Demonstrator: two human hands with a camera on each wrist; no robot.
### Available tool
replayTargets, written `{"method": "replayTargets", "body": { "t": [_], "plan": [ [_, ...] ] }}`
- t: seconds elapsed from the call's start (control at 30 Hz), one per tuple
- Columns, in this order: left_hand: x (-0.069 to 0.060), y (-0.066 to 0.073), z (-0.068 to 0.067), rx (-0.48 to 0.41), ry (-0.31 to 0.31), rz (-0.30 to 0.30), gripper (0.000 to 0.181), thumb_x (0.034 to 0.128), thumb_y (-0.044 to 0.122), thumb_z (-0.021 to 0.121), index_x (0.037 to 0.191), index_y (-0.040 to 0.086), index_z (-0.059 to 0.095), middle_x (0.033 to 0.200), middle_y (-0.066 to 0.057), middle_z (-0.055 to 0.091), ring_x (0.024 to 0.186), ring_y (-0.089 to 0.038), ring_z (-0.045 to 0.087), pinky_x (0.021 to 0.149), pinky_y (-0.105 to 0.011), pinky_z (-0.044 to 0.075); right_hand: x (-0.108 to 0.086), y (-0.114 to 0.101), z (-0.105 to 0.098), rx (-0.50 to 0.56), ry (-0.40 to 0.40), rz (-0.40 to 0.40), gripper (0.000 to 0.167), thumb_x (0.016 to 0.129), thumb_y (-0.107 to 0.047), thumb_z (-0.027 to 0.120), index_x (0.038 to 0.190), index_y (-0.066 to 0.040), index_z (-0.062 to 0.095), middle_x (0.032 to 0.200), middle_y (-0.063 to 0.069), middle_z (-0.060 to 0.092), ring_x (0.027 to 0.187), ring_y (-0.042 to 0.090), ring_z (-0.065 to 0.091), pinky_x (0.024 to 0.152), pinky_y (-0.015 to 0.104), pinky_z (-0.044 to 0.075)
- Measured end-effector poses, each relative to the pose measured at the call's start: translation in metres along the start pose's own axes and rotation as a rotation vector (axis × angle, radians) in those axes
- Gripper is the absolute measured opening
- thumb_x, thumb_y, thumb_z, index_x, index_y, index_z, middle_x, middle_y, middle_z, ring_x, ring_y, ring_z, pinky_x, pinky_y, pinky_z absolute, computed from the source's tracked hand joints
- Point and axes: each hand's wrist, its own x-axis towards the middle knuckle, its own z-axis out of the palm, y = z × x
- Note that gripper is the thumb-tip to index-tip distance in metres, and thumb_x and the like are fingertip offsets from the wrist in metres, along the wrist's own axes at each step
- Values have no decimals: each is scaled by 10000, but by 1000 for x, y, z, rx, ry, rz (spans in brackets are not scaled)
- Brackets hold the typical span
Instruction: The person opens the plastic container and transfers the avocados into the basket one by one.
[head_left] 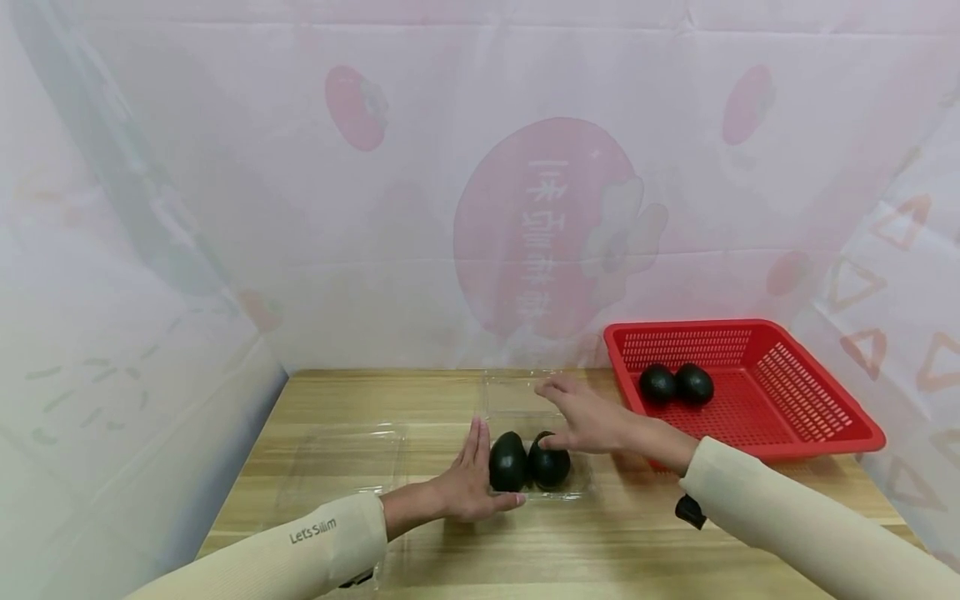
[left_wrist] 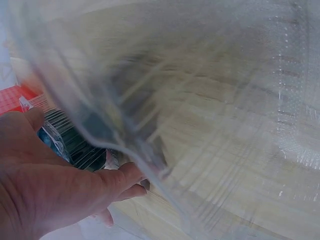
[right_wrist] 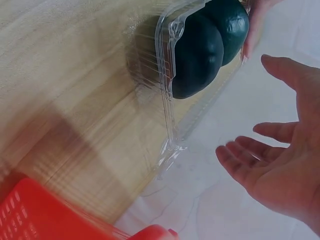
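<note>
Two dark avocados [head_left: 508, 462] sit side by side in a clear plastic clamshell box [head_left: 577, 493], whose lid [head_left: 517, 392] lies folded back toward the wall. My left hand [head_left: 471, 479] rests along the box's left side and front corner, thumb stretched along the front edge, fingers straight. Above the right-hand avocado [head_left: 549, 467] hovers my right hand [head_left: 588, 419], its fingers loosely spread. In the right wrist view that hand [right_wrist: 280, 165] stands apart from the box and holds nothing. The left wrist view shows the left hand [left_wrist: 65, 185] against the box's ribbed wall.
A red perforated basket [head_left: 795, 417] stands at the right with two more avocados [head_left: 693, 384] at its left end. Another clear plastic container [head_left: 345, 458] lies on the wooden table [head_left: 637, 550] at the left. A printed white sheet [head_left: 375, 275] hangs behind.
</note>
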Motion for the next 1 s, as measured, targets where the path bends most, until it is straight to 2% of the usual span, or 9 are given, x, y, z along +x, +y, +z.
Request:
{"method": "replayTargets", "body": {
  "t": [0.17,0.4,0.77,1.0],
  "plan": [
    [16,-20,14,1,18,1,1270,949,693,652,1663,-28,-112,1721,-244,-230,1605,-454,4,1267,-621,175,-2,-3,1,-14,-62,26,802,866,-356,884,1476,51,558,1435,234,582,1306,394,586,1076,536,511],
    [16,-20,16,14,30,0,1278,944,712,642,1664,-26,-114,1723,-240,-231,1603,-466,-4,1267,-613,180,-3,-6,4,2,-104,61,760,845,-341,907,1424,48,603,1413,233,596,1280,402,603,1066,537,517],
    [4,-9,8,27,35,27,1249,970,708,604,1654,-60,-105,1718,-276,-216,1607,-459,-42,1271,-620,148,-6,-5,16,-16,-132,43,724,812,-357,923,1370,14,648,1335,184,649,1213,371,644,1033,526,535],
    [-7,7,-4,12,4,13,1205,992,608,651,1647,-87,-84,1714,-298,-204,1604,-482,-24,1262,-632,172,-6,-3,24,-6,-143,18,728,800,-334,931,1354,44,648,1294,174,658,1168,351,662,1004,489,555]
  ]
}}
